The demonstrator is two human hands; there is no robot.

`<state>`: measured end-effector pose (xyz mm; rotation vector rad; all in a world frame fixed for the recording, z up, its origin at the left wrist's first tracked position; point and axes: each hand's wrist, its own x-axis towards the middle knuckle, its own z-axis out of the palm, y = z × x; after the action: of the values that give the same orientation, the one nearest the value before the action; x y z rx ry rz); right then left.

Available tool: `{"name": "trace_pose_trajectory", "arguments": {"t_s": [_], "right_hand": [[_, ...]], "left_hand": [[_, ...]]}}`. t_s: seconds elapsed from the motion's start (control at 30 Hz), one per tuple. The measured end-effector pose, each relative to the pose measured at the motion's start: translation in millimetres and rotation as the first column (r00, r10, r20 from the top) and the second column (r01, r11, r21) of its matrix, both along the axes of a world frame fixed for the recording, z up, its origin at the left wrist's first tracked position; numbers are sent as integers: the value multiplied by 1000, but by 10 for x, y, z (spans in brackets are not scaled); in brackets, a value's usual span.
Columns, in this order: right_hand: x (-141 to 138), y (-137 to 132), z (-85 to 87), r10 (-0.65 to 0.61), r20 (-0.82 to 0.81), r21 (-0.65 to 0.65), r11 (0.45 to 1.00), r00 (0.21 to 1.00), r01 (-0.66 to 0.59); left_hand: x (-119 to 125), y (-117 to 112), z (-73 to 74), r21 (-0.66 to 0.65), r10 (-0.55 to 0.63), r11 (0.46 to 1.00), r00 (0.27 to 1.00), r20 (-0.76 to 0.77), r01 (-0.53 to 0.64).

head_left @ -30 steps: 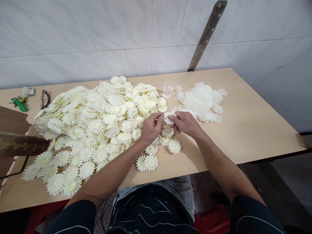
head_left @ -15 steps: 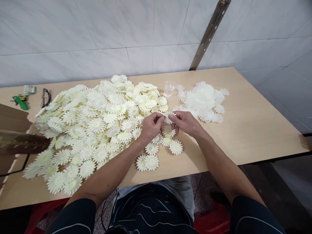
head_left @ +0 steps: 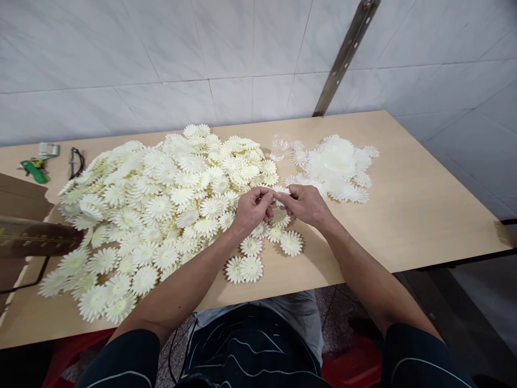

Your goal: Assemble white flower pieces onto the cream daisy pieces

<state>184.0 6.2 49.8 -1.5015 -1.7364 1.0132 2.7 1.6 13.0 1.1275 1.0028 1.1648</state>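
Between my two hands, above the table, is a white daisy-shaped artificial flower point(head_left: 281, 190). My left hand point(head_left: 253, 209) pinches its left edge with thumb and fingertips. From the other side my right hand point(head_left: 307, 206) grips it, the thumb reaching across toward the left fingertips; part of the flower is hidden behind the fingers. Several loose cream flowers point(head_left: 291, 244) lie on the table just under and in front of my hands. A large heap of cream flowers point(head_left: 159, 207) spreads out to the left, close against my left hand.
Right of my hands sits a pile of whiter, translucent flower pieces point(head_left: 335, 164). A small clear plastic cup point(head_left: 279, 147) stands behind. At the far left are a green-handled tool point(head_left: 35, 171), dark glasses point(head_left: 76, 163) and a cardboard box point(head_left: 20, 199). A metal post point(head_left: 343, 59) leans by the tiled wall.
My right thumb has slid left across the flower and now meets the left fingertips. The heaps and loose flowers have stayed where they were.
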Motion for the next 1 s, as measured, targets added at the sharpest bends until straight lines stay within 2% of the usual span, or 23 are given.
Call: {"name": "trace_pose_trajectory", "arguments": {"t_s": [0.2,0.33,0.5,0.63,1.0], "right_hand": [[1,5,-14,54,-125,-29,998,991,-58],[23,28,-36,96,-177,-29,994,980,-103],[50,29,-43,94,-101,-13,995,990,-96],[51,27,-23,104,-45,39,994,994,-102],[28,35,-46,0,99,140,990,995,-14]], "left_hand": [[-43,49,59,-120,-37,992,996,77,46],[-47,49,44,-96,-23,995,998,64,29],[-19,7,13,48,83,996,996,-43,-81],[-7,-36,8,147,115,984,986,-118,-97],[-14,-64,32,163,143,979,982,-122,-122]]}}
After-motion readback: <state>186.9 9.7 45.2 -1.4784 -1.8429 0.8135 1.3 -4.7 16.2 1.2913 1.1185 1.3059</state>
